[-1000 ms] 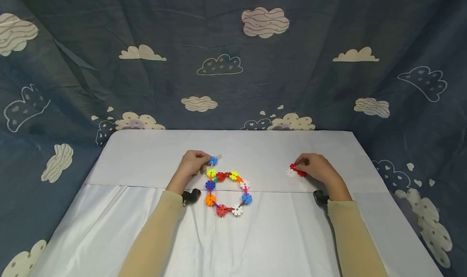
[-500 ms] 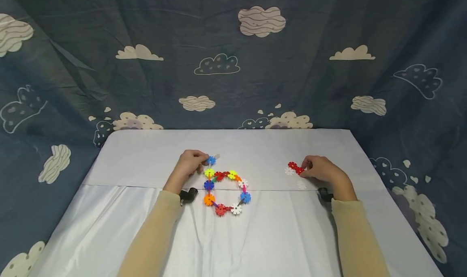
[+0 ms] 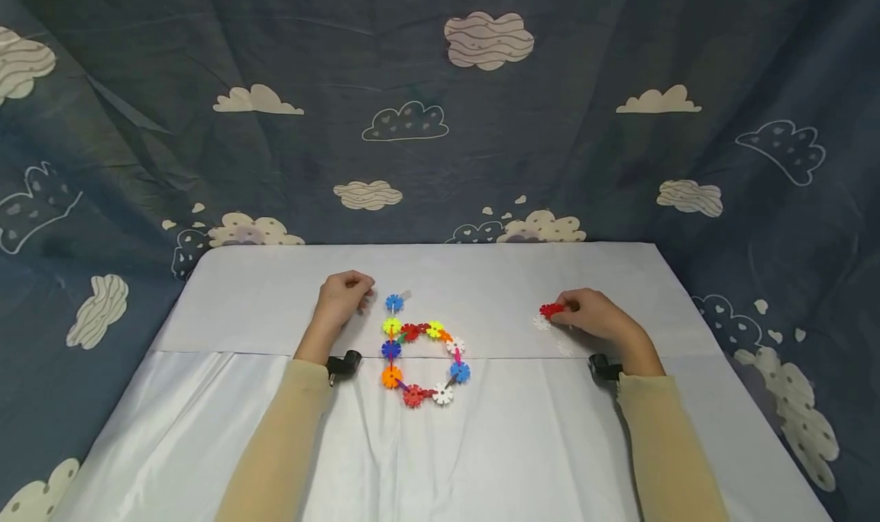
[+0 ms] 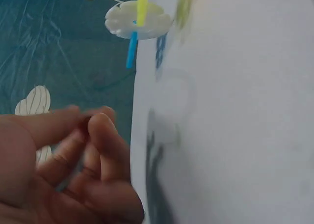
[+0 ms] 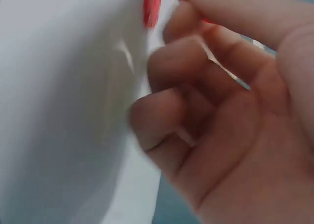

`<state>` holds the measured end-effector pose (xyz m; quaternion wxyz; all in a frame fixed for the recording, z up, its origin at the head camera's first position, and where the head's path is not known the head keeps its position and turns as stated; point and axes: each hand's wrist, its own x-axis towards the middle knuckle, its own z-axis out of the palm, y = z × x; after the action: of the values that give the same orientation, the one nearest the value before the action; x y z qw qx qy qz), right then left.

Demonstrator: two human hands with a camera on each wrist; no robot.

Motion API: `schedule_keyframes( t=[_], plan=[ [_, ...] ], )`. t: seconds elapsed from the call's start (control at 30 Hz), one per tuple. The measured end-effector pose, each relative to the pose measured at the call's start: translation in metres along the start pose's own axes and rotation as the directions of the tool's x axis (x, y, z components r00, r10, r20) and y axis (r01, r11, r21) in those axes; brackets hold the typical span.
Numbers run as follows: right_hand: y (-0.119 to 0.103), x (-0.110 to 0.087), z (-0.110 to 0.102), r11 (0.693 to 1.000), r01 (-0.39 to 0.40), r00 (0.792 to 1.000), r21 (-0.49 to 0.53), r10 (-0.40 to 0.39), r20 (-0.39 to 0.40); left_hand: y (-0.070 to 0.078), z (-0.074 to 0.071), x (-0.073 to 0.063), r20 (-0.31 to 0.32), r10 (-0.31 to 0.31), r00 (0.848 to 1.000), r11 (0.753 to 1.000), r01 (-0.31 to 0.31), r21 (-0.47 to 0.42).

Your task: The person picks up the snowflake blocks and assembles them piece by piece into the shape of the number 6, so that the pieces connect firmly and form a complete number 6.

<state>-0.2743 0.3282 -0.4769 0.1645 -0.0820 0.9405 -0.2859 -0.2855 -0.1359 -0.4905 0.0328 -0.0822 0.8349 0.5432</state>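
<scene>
In the head view, a ring of colourful snowflake discs point(image 3: 391, 377) lies on the table. A short line of discs runs up from its left side to a blue disc point(image 3: 394, 303), with a pale translucent piece beside it. My left hand point(image 3: 345, 296) hovers just left of that blue disc, apart from it, fingers loosely curled. In the left wrist view, its thumb and fingertips meet around nothing visible. My right hand point(image 3: 594, 313) pinches a red snowflake disc point(image 5: 211, 21), mostly hidden by the fingers. Another red disc point(image 3: 550, 310) lies at its fingertips.
White discs point(image 3: 541, 322) lie below the red one, one of them faint against the white tabletop point(image 3: 481, 277). Beyond the table's far edge hangs a dark cloud-patterned cloth point(image 3: 412, 40). Each wrist carries a black camera.
My left hand has let go of the blue disc and drawn back up and left. My right hand, after moving slightly right, has come back left toward the red discs.
</scene>
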Motion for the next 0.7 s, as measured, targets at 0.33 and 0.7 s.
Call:
schedule_keyframes(
  t=[0.33,0.7],
  plan=[
    [-0.087,0.059,0.042,0.961,0.081,0.997,0.264,-0.08,-0.015,0.004,0.022,-0.002,0.104,0.193,0.976,0.969,-0.206,0.137],
    [-0.142,0.125,0.089,0.863,0.102,0.955,0.494,-0.225,0.196,0.006,0.034,0.005,0.109,0.202,0.973,0.943,-0.223,0.247]
  ],
)
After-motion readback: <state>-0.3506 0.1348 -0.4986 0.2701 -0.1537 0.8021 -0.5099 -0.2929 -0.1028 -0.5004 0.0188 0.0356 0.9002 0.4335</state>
